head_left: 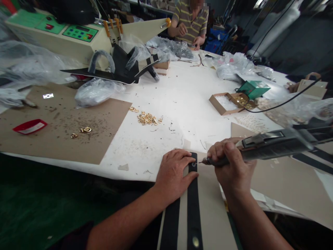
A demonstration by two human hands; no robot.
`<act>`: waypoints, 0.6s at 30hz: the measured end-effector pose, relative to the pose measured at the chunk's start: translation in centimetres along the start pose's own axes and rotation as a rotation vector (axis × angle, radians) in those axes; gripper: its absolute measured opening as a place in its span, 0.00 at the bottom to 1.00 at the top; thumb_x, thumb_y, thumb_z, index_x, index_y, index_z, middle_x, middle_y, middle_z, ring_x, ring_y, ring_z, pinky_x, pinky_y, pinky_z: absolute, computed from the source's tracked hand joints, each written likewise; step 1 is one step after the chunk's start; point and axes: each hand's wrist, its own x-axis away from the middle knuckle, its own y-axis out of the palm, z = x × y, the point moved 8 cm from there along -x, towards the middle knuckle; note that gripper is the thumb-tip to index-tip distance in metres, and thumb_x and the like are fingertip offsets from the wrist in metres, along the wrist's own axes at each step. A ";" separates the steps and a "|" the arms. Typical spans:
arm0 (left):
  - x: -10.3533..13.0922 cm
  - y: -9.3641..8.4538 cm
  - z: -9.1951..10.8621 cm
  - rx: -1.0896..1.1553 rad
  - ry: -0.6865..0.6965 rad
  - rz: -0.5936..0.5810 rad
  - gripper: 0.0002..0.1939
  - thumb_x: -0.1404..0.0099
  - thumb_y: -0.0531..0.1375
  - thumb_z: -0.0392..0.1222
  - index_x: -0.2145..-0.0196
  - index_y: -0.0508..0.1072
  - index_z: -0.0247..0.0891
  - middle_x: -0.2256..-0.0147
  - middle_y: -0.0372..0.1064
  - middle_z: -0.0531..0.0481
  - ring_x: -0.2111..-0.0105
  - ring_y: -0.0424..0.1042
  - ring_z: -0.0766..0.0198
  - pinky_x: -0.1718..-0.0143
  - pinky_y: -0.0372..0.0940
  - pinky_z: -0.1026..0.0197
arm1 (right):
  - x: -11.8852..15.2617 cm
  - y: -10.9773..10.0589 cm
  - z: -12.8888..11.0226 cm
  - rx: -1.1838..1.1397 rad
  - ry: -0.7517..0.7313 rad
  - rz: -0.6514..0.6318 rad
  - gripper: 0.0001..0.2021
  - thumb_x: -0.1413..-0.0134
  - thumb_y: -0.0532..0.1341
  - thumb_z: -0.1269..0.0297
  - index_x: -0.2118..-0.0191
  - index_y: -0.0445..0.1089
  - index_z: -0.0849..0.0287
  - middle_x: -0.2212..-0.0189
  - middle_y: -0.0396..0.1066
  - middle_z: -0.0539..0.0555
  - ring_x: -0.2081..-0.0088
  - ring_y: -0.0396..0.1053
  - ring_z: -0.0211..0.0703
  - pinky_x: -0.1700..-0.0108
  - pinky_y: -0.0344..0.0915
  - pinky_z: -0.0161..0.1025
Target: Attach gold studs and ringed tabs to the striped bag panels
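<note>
My left hand (173, 173) lies over the upper end of a black strap (192, 198). Its fingers are spread and press on the strap, with index finger and thumb on either side of a small round spot. The strap rests on a beige panel (212, 208), next to another dark band (170, 222). Lower down, the strap bears a round gold-coloured piece (195, 242). My right hand (232, 166) is wrapped round a dark electric screwdriver (275, 144), held nearly level. Its thin bit points left at the round spot; whether they touch, I cannot tell.
Gold-coloured buckles (147, 118) lie heaped on the white table (182, 93). A red dish (30, 126) sits on brown board at left. Behind stands a cream machine (59, 38). At right are a divided cardboard box (221, 104) and a black cable (283, 103). A person (191, 21) works opposite.
</note>
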 end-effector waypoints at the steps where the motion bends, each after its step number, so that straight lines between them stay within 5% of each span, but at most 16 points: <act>1: 0.0 0.0 0.0 0.000 0.000 -0.001 0.21 0.43 0.75 0.41 0.52 0.78 0.46 0.47 0.75 0.51 0.42 0.68 0.51 0.39 0.60 0.45 | -0.1 0.0 0.1 -0.008 -0.005 0.009 0.10 0.39 0.69 0.67 0.70 0.69 0.58 0.79 0.63 0.45 0.78 0.63 0.37 0.75 0.65 0.37; 18: 0.0 0.0 0.0 0.002 0.001 -0.003 0.20 0.43 0.76 0.42 0.54 0.78 0.46 0.47 0.75 0.52 0.42 0.68 0.53 0.40 0.60 0.47 | 0.4 0.0 1.5 0.082 0.072 0.010 0.12 0.39 0.70 0.62 0.68 0.67 0.56 0.80 0.64 0.45 0.79 0.64 0.38 0.77 0.64 0.37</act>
